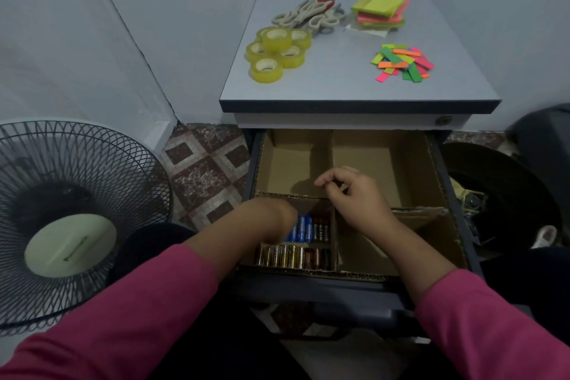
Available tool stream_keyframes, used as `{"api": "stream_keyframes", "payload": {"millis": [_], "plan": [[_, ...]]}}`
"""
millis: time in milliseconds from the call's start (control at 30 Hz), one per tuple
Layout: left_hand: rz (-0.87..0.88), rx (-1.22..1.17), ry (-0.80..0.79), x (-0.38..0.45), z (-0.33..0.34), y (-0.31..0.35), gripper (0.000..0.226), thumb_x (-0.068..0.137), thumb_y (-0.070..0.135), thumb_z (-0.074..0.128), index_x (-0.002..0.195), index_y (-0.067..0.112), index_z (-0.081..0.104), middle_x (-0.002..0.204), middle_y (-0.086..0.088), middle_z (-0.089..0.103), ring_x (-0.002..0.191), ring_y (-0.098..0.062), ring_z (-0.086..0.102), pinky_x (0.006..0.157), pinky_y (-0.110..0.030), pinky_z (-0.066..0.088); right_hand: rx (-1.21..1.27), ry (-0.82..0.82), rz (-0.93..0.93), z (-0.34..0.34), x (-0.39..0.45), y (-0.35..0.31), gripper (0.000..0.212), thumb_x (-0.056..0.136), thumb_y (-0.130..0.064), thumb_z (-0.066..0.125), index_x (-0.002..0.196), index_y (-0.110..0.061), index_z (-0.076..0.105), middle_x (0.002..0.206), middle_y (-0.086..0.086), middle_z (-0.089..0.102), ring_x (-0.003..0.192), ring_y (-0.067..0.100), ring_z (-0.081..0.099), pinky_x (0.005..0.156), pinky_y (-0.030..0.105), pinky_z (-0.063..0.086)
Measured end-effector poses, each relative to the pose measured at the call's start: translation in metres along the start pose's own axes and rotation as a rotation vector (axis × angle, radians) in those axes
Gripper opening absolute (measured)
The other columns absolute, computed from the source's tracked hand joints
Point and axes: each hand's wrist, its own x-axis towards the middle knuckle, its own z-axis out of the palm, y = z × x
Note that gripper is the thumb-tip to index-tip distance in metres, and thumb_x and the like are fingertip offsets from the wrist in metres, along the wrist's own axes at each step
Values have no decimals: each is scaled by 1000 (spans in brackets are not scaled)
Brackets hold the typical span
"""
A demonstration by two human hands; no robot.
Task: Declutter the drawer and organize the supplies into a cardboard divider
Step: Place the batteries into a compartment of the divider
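The open drawer (324,290) holds a brown cardboard divider (334,241) with several compartments. The near-left compartment contains rows of batteries (293,257), gold and brown in front, blue ones (303,227) behind. My left hand (271,219) reaches down into that compartment onto the blue batteries; its fingers are hidden, so I cannot tell whether it holds one. My right hand (354,194) hovers over the divider's middle, fingers loosely curled with nothing in them. The two far compartments (287,170) and the near-right one show bare cardboard.
On the cabinet top (324,86) lie several yellow tape rolls (277,49), scissors (308,14), a stack of neon sticky notes (381,9) and loose coloured paper strips (402,63). A fan (68,219) stands on the left floor. Dark objects (493,194) crowd the right.
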Motion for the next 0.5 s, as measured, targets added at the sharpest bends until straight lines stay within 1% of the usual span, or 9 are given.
{"api": "stream_keyframes", "payload": {"millis": [67,133,200,233,267,367,500], "plan": [[-11,-13,-7,0,-1,-1,28,93,10,54,68,18,44,72,2,46,65,-12,45,71,-29,43,3,-6,0,0,0,0,23,93,-17,53,87,-37,64,101,-17,59,96,3,55,79,26,48],[-35,-44,21,1,-3,-2,23,94,10,52,71,16,49,71,1,46,63,-12,44,69,-29,41,-3,-1,-2,1,0,0,23,92,-18,53,87,-37,64,100,-19,59,96,2,55,78,26,48],[-53,-73,55,1,-6,-1,11,95,9,50,88,9,59,72,1,45,63,-11,43,69,-27,41,-4,1,-5,1,1,1,23,92,-17,54,86,-37,64,100,-20,59,95,2,55,76,25,47],[-49,-74,69,1,-6,0,10,94,7,51,98,7,60,72,1,44,64,-12,44,70,-27,42,-3,4,-10,1,1,1,24,92,-17,54,85,-38,63,99,-20,59,94,2,56,75,24,47],[-39,-64,79,1,-5,1,13,94,6,51,103,5,60,72,0,43,67,-13,46,70,-26,42,-2,5,-13,2,2,2,24,92,-17,54,85,-38,63,98,-20,59,94,2,56,75,24,46],[-13,-45,150,1,1,2,15,91,5,54,104,5,60,78,-1,48,77,-17,51,70,-27,44,-3,6,-17,2,2,3,24,92,-17,54,86,-38,64,98,-19,59,94,3,56,74,24,46],[-11,-69,225,-3,7,1,12,92,11,56,102,6,61,95,-7,58,84,-20,56,72,-30,46,-19,-1,-19,2,1,2,23,92,-17,54,88,-37,64,99,-19,58,95,3,55,76,25,47]]}}
